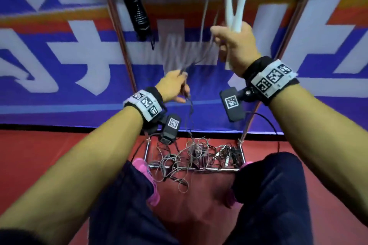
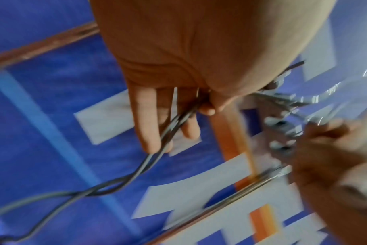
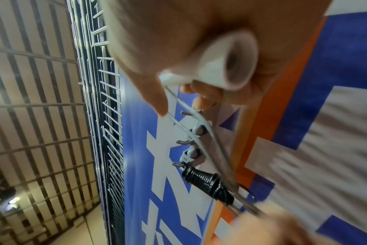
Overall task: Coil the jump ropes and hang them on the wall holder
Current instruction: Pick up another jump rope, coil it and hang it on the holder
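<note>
Blue banner wall (image 1: 59,69), upper frame | right hand (image 1: 237,45) grips white handles (image 1: 229,6) | left hand (image 1: 173,87) pinches grey rope (image 2: 179,123)

Big blue banner (image 1: 59,89) with white lettering and an orange stripe fills the whole upper half in front of me. Red floor (image 1: 39,155) sits lower left, with my pink shoes (image 1: 153,191) and dark trousers (image 1: 274,195) at bottom centre. On the left of the right wrist view there's a wire mesh panel (image 3: 98,66) and a slatted ceiling (image 3: 31,82).

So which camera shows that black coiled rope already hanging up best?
The head view: the black coiled rope hangs there whole, top to bottom. The right wrist view shows its wound middle and hook, crossed by the grey cord. The left wrist view misses it.
</note>
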Demonstrator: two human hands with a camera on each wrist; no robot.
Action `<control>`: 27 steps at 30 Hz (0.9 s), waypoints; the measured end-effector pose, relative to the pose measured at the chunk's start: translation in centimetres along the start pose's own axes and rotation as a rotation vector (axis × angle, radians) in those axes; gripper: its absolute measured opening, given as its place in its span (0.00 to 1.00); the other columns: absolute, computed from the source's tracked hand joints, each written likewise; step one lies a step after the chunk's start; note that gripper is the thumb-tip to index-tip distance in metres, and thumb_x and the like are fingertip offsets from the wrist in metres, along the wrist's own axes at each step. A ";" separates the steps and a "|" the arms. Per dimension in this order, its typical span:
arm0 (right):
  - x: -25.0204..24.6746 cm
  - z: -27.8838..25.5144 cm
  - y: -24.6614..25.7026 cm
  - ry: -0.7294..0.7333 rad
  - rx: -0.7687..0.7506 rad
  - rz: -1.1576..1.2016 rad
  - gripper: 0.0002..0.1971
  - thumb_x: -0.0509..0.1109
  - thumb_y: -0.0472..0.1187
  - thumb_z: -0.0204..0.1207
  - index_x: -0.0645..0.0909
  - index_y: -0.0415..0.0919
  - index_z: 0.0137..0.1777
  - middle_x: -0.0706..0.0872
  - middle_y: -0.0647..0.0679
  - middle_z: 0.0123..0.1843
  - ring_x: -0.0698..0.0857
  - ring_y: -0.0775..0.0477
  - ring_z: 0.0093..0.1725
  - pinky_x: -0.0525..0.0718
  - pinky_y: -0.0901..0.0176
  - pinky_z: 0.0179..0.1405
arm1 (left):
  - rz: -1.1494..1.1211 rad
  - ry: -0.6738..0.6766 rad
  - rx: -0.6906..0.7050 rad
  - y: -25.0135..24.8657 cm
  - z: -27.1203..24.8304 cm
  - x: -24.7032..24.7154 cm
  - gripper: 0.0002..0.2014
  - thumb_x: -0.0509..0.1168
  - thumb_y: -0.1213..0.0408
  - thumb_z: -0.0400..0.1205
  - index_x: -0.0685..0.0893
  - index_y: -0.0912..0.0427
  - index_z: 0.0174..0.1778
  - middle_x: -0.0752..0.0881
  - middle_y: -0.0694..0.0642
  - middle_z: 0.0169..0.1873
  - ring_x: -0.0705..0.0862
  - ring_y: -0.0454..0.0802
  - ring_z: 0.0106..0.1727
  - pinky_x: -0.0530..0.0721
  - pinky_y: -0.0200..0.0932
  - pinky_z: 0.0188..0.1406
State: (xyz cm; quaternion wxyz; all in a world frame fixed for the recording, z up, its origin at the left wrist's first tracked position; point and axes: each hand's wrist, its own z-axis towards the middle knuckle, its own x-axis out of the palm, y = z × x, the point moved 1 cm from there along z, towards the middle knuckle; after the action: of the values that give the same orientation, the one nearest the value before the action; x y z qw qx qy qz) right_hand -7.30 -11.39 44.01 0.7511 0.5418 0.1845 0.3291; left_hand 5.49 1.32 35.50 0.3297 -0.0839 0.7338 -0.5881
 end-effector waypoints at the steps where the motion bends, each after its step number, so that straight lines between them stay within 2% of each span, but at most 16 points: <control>1: -0.2 -0.1 -0.7 0.006 -0.022 -0.088 0.17 0.79 0.37 0.67 0.70 0.41 0.32 0.72 0.55 0.23 0.69 0.56 0.19 0.69 0.65 0.19 | -0.065 -0.051 0.058 -2.2 -0.3 -0.6 0.14 0.51 0.70 0.92 0.70 0.57 0.40 0.78 0.59 0.31 0.86 0.50 0.26 0.88 0.45 0.21; 3: 0.1 -1.1 -2.9 0.087 0.054 -0.234 0.19 0.83 0.44 0.63 0.78 0.33 0.38 0.79 0.48 0.29 0.73 0.56 0.23 0.73 0.63 0.24 | -0.104 -0.132 0.188 -6.7 -1.0 -1.6 0.16 0.54 0.77 0.90 0.69 0.57 0.38 0.77 0.58 0.31 0.84 0.41 0.20 0.85 0.41 0.19; 5: 0.5 -2.5 -5.0 0.156 0.220 -0.137 0.24 0.82 0.52 0.68 0.82 0.29 0.46 0.84 0.43 0.39 0.70 0.54 0.23 0.71 0.61 0.23 | -0.216 -0.128 0.244 -10.7 -1.7 -2.0 0.16 0.52 0.71 0.92 0.69 0.56 0.37 0.77 0.56 0.30 0.85 0.48 0.23 0.90 0.48 0.26; 7: 1.0 -4.1 -6.5 0.231 0.450 0.107 0.16 0.70 0.52 0.81 0.77 0.40 0.41 0.87 0.51 0.33 0.68 0.55 0.19 0.69 0.63 0.20 | -0.354 -0.132 0.261 -12.9 -2.5 -2.1 0.16 0.49 0.68 0.92 0.68 0.56 0.37 0.74 0.57 0.28 0.84 0.56 0.27 0.91 0.52 0.31; 9: 1.8 -5.4 -7.6 0.332 0.505 0.075 0.15 0.74 0.48 0.77 0.72 0.43 0.37 0.81 0.54 0.23 0.68 0.56 0.17 0.69 0.65 0.19 | -0.427 -0.177 0.292 -13.4 -2.9 -2.1 0.15 0.49 0.68 0.92 0.71 0.56 0.39 0.75 0.58 0.27 0.86 0.56 0.26 0.90 0.50 0.28; 11: 2.9 -6.3 -8.1 0.392 0.432 -0.184 0.12 0.77 0.40 0.65 0.74 0.39 0.35 0.79 0.52 0.21 0.73 0.55 0.17 0.74 0.65 0.19 | -0.433 -0.164 0.291 -12.5 -2.9 -2.0 0.14 0.50 0.69 0.91 0.73 0.57 0.41 0.79 0.57 0.29 0.87 0.53 0.27 0.87 0.45 0.24; 12: 3.3 -6.2 -7.9 0.373 0.401 -0.230 0.12 0.77 0.37 0.65 0.75 0.38 0.34 0.79 0.51 0.20 0.74 0.53 0.17 0.75 0.64 0.19 | -0.427 -0.152 0.283 -11.7 -2.9 -2.2 0.13 0.52 0.70 0.90 0.74 0.57 0.40 0.81 0.56 0.30 0.87 0.51 0.27 0.84 0.42 0.20; 14: 3.4 -4.9 -6.7 0.249 0.375 -0.140 0.15 0.74 0.31 0.75 0.72 0.39 0.33 0.74 0.52 0.18 0.71 0.52 0.17 0.75 0.63 0.18 | -0.521 -0.171 0.251 -9.9 -2.7 -2.9 0.11 0.57 0.71 0.86 0.78 0.57 0.39 0.85 0.56 0.33 0.85 0.47 0.26 0.76 0.35 0.20; 16: 3.2 -3.2 -3.8 0.159 0.329 0.065 0.17 0.69 0.29 0.80 0.69 0.41 0.33 0.70 0.53 0.16 0.69 0.54 0.15 0.74 0.63 0.17 | -0.594 -0.207 0.200 -8.3 -2.9 -3.9 0.04 0.61 0.65 0.81 0.82 0.56 0.45 0.86 0.55 0.41 0.85 0.45 0.31 0.74 0.33 0.24; 18: 3.2 -1.7 -0.1 0.142 0.271 0.180 0.16 0.67 0.29 0.82 0.70 0.42 0.35 0.70 0.52 0.18 0.69 0.55 0.15 0.76 0.63 0.20 | -0.526 -0.152 0.107 -7.1 -3.2 -4.0 0.15 0.66 0.49 0.72 0.83 0.51 0.52 0.85 0.52 0.48 0.86 0.48 0.46 0.81 0.40 0.37; 20: 3.5 -0.3 4.3 0.169 0.176 0.289 0.13 0.66 0.31 0.83 0.71 0.41 0.38 0.70 0.50 0.21 0.68 0.55 0.16 0.79 0.61 0.23 | -0.414 -0.016 0.035 -6.7 -3.8 -3.0 0.33 0.69 0.32 0.60 0.84 0.46 0.58 0.86 0.50 0.57 0.83 0.48 0.60 0.79 0.51 0.57; 22: 3.9 0.8 8.6 0.175 0.086 0.424 0.14 0.65 0.31 0.84 0.71 0.39 0.36 0.70 0.49 0.21 0.70 0.53 0.18 0.81 0.59 0.26 | -0.283 0.079 0.065 -6.8 -3.9 -1.7 0.45 0.72 0.28 0.55 0.81 0.43 0.69 0.85 0.49 0.67 0.80 0.47 0.69 0.76 0.55 0.63; 23: 4.2 1.5 10.5 0.160 0.074 0.476 0.16 0.64 0.30 0.83 0.70 0.39 0.33 0.70 0.47 0.21 0.74 0.51 0.19 0.81 0.59 0.28 | -0.213 0.109 0.102 -7.0 -3.7 -1.0 0.48 0.76 0.31 0.58 0.79 0.47 0.74 0.85 0.50 0.68 0.81 0.48 0.67 0.78 0.53 0.60; 24: 4.4 2.0 11.8 0.132 0.072 0.478 0.17 0.65 0.29 0.81 0.68 0.38 0.31 0.71 0.45 0.21 0.78 0.49 0.20 0.82 0.59 0.28 | -0.138 0.126 0.143 -7.2 -3.5 -0.2 0.46 0.81 0.38 0.62 0.78 0.52 0.75 0.86 0.52 0.64 0.83 0.47 0.60 0.82 0.45 0.53; 26: 4.8 2.3 14.0 0.098 0.046 0.412 0.17 0.74 0.32 0.66 0.67 0.40 0.27 0.68 0.44 0.21 0.81 0.46 0.24 0.81 0.59 0.28 | 0.010 0.104 0.152 -7.0 -2.7 1.1 0.21 0.77 0.54 0.79 0.81 0.58 0.64 0.84 0.54 0.47 0.80 0.42 0.40 0.76 0.30 0.29; 27: 4.8 2.5 14.5 0.114 0.043 0.392 0.18 0.78 0.32 0.58 0.68 0.40 0.25 0.67 0.46 0.21 0.80 0.46 0.24 0.80 0.60 0.28 | 0.037 0.088 0.143 -6.8 -2.6 1.6 0.07 0.69 0.61 0.86 0.81 0.60 0.53 0.83 0.54 0.40 0.79 0.42 0.33 0.72 0.30 0.22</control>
State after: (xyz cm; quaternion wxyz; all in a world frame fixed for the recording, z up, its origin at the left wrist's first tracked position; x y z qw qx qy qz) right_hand -6.57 -6.90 58.83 0.6492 0.5640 0.1247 0.4949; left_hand 0.98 0.60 41.39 0.3131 -0.0206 0.7050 -0.6360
